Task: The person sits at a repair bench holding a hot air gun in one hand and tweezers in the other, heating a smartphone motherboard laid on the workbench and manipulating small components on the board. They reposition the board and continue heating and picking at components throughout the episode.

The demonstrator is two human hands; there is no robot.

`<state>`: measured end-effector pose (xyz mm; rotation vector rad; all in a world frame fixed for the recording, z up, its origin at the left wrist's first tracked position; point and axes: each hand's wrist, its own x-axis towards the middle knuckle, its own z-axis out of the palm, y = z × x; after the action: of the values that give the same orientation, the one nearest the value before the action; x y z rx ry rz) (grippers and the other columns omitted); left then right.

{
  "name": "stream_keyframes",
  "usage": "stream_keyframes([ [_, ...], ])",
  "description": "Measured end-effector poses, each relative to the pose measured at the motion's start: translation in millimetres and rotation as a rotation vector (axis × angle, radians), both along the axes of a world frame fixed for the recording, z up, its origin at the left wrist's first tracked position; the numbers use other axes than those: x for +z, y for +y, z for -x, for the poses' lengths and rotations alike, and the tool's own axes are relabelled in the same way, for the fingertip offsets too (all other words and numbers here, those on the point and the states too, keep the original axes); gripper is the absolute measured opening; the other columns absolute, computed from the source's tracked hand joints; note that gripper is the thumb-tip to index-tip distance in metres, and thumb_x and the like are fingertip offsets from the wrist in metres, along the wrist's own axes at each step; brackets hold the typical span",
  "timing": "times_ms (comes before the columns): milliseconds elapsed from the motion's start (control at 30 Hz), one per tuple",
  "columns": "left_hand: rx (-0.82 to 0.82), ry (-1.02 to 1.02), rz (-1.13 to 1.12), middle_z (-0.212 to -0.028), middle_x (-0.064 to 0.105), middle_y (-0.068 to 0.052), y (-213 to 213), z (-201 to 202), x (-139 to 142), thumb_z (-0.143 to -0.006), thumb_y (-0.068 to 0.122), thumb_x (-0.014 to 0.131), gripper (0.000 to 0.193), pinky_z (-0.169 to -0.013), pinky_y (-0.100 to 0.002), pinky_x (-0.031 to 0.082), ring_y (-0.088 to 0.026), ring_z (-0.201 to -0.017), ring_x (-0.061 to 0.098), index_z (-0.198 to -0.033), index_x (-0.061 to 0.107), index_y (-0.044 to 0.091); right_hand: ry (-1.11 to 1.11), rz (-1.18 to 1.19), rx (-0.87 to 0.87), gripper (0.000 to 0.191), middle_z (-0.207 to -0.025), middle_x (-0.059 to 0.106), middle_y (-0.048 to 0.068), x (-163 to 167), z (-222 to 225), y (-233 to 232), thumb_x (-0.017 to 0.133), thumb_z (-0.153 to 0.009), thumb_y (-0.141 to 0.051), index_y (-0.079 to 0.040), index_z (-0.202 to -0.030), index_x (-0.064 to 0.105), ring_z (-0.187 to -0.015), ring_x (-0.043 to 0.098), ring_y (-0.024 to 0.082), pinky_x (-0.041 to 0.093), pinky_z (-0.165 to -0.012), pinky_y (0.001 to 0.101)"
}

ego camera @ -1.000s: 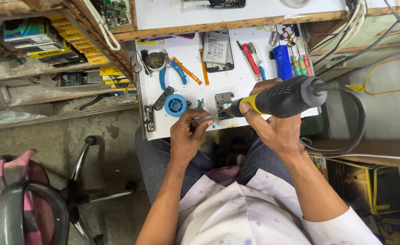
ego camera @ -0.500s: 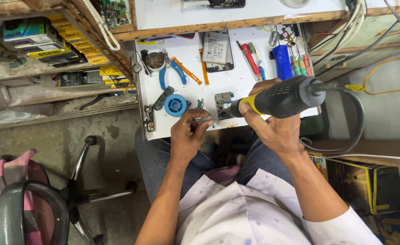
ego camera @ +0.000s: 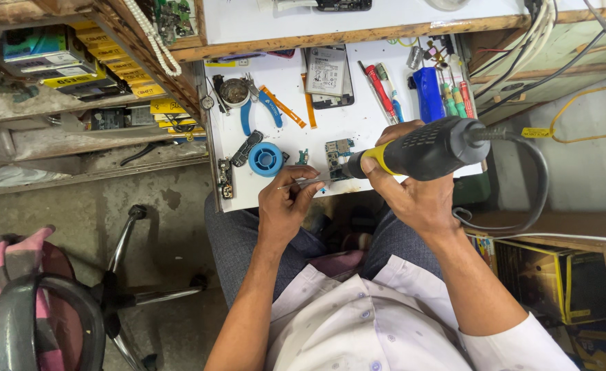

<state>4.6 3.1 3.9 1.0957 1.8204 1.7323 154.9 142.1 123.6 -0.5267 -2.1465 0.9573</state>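
— Little has been moved since the earlier frame: the black and yellow hot-air gun (ego camera: 427, 148) is kept aimed at the small green circuit board (ego camera: 338, 152) on the white worktop (ego camera: 358, 124).

— And the fingers?

— The right hand (ego camera: 413, 189) is wrapped tight around the gun; thin metal tweezers (ego camera: 303, 183), seemingly, are pinched by the left hand (ego camera: 286, 206) beside the board.
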Motion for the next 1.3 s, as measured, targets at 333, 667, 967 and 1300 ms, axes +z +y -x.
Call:
stream_keyframes([
  [333,0.003,-0.017,0.019,-0.102,0.077,-0.004,-0.8,-0.4,2.1,-0.091,0.005,0.079,0.018,-0.045,-0.02,0.037,0.0,-0.053,0.047,-0.104,0.068,0.001,-0.015,0.008,-0.001,0.021,-0.106,0.063,0.011,-0.7,-0.9,-0.2,0.077,-0.092,-0.004,0.0,-0.106,0.063,-0.096,0.064,0.021,0.053,-0.084,0.0353],
  [667,0.008,0.011,-0.016,-0.102,0.076,-0.003,-0.4,-0.4,3.5,-0.091,0.005,0.079,0.019,-0.047,-0.021,0.038,0.0,-0.055,0.048,-0.106,0.067,0.001,-0.01,0.004,0.005,0.02,-0.106,0.063,0.011,-1.0,1.0,-1.6,0.077,-0.093,-0.006,0.0,-0.106,0.063,-0.095,0.064,0.021,0.053,-0.083,0.0351],
  [967,0.008,-0.008,-0.014,-0.1,0.076,-0.003,-0.8,-1.3,3.1,-0.092,0.004,0.079,0.018,-0.047,-0.021,0.036,-0.001,-0.054,0.045,-0.105,0.068,0.001,-0.024,-0.012,-0.01,0.021,-0.106,0.063,0.011,-0.8,0.7,-2.0,0.077,-0.092,-0.006,0.0,-0.107,0.063,-0.095,0.064,0.021,0.053,-0.084,0.0353],
  [1300,0.013,0.006,-0.012,-0.102,0.076,-0.004,-0.9,-1.0,5.4,-0.092,0.005,0.079,0.018,-0.047,-0.021,0.037,0.0,-0.054,0.046,-0.104,0.068,0.0,-0.014,-0.04,0.017,0.018,-0.106,0.063,0.012,-0.7,2.9,-2.5,0.077,-0.092,-0.004,-0.001,-0.105,0.065,-0.095,0.064,0.022,0.053,-0.082,0.0347],
])
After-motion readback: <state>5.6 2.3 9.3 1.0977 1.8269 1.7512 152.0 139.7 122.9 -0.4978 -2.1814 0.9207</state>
